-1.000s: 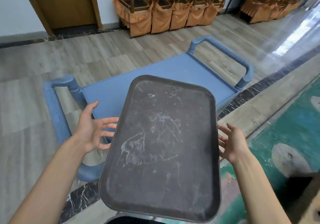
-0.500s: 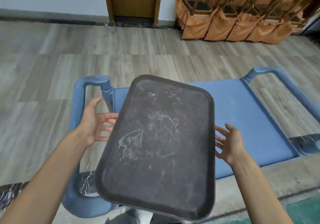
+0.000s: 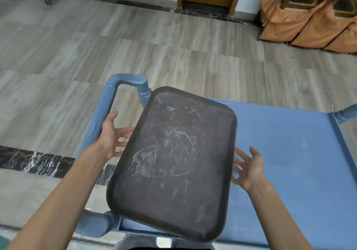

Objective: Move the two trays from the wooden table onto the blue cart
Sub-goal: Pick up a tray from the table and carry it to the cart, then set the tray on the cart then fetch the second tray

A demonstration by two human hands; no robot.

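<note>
Scuffed dark tray over the blue cart, with a spread hand at each long side

The tray (image 3: 173,163) is a rounded rectangle with a raised rim, matte brown-black and covered in whitish scratches and smears. It's tilted above the left end of the smooth plastic blue cart (image 3: 289,153), right by the ribbed handle (image 3: 103,112). The left hand (image 3: 112,136) and right hand (image 3: 249,166) both have straight, fanned-out fingers with the tips at the tray's edges, nothing curled round it. Wood-grain floor (image 3: 173,47) behind, orange fabric chair covers (image 3: 313,24) top right.

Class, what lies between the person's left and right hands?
Head view: the dark tray fills the gap between left hand and right hand, above the blue cart.
</note>
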